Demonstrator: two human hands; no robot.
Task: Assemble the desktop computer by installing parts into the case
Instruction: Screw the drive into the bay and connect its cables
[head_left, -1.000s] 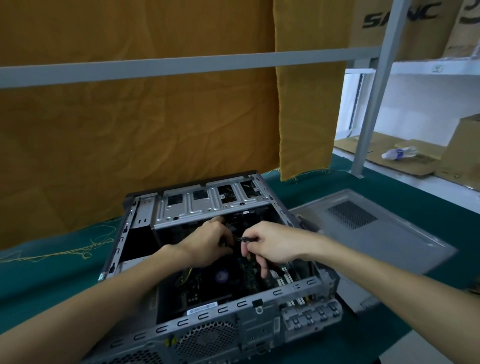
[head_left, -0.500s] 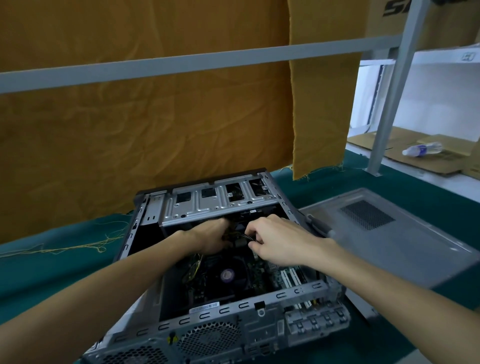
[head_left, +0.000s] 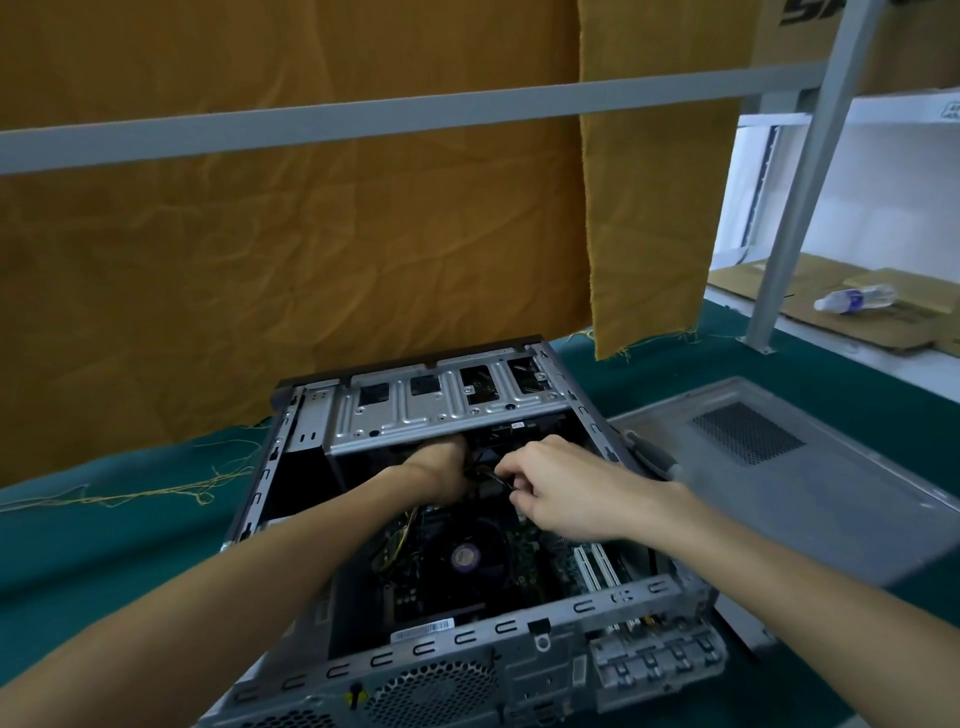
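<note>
The case (head_left: 467, 519) lies open on the green table (head_left: 104, 545). The left hand (head_left: 441, 467) reaches under the metal bay; I cannot tell what it holds. The right hand (head_left: 561, 488) pinches a thin black wire (head_left: 501, 480). Pulling hard could snap it or bend a plug.

- Left hand (head_left: 439, 467): fingers hidden under drive cage (head_left: 441, 405); grip cannot be told.
- Right hand (head_left: 563, 486): fingertips curl around thin dark cable (head_left: 501, 480); cable ends too small to trace.
- Computer case (head_left: 260, 499): near corner cut by bottom edge.
- Box (head_left: 810, 31) top right: lettering cropped.
- Bottle (head_left: 854, 299): label unreadable.
</note>
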